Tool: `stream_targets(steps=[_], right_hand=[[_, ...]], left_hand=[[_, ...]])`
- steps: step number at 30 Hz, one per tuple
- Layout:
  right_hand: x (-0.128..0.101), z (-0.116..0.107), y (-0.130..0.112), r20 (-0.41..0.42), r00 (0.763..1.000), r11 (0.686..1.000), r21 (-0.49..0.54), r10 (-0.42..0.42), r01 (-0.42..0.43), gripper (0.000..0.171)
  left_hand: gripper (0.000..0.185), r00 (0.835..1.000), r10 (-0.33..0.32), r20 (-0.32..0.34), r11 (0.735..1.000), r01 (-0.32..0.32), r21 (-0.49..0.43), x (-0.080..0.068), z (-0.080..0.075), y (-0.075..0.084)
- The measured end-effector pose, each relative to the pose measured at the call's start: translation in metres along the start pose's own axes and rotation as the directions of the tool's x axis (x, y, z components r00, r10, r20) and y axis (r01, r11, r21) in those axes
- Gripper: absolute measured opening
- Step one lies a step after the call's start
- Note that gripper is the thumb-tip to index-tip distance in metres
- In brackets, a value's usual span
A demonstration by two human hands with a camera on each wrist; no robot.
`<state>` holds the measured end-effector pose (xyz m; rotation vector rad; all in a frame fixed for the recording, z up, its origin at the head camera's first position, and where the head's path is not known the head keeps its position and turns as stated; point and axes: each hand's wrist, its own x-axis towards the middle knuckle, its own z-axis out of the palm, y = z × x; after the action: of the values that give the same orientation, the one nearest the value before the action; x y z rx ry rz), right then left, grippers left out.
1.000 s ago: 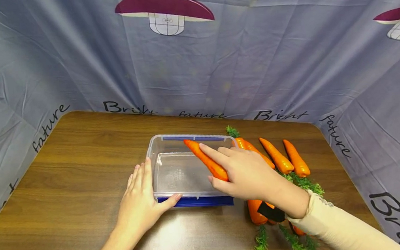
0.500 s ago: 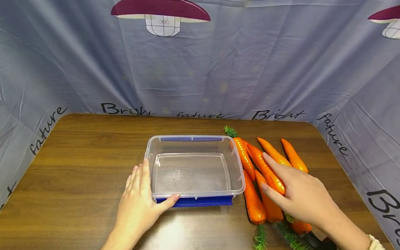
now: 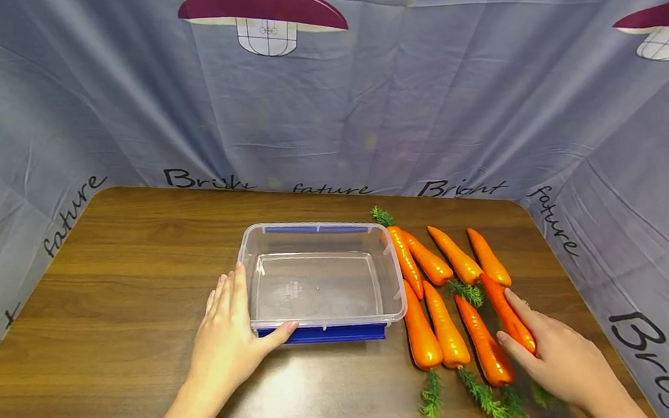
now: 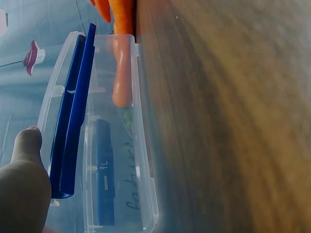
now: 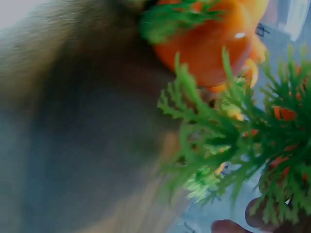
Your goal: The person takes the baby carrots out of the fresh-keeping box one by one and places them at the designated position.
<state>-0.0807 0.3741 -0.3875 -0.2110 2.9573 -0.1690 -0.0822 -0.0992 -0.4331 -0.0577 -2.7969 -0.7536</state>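
A clear plastic box (image 3: 320,323) with blue latches stands on the table, nothing inside it. My left hand (image 3: 225,328) rests against its left wall, fingers nearly straight, the thumb over the front rim. In the left wrist view the thumb (image 4: 26,145) lies beside the blue latch (image 4: 73,121). At the right, my right hand (image 3: 562,348) holds a carrot (image 3: 507,313) from above, tip pointing away and its leafy end hidden under the palm. Just left of it lies another carrot (image 3: 483,342). Green leaves (image 5: 233,131) fill much of the right wrist view.
Several more carrots lie right of the box, some in a back row (image 3: 455,255), others nearer with green tops (image 3: 478,389) toward me. One back carrot (image 3: 401,256) touches the box's right side. A grey-blue curtain (image 3: 303,119) hangs around the wooden table (image 3: 136,266).
My right hand has carried the carrot from over the box to the right, past the other carrots, and lower toward the table. My left hand has stayed at the box.
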Motion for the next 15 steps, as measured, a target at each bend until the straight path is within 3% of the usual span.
stream_targets(steps=[4, 15], right_hand=[[-0.002, 0.007, 0.009, 0.043, 0.999, 1.0, 0.005, 0.012, -0.012, 0.083], [-0.019, 0.011, 0.032, 0.06, 0.998, 0.998, 0.053, 0.024, -0.027, 0.081]], left_hand=[[0.126, 1.0, -0.004, 0.005, 1.0, 0.004, 0.0, 0.0, 0.0, 0.0], [0.127, 1.0, -0.017, 0.022, 1.0, 0.017, -0.001, 0.0, -0.001, 0.0]])
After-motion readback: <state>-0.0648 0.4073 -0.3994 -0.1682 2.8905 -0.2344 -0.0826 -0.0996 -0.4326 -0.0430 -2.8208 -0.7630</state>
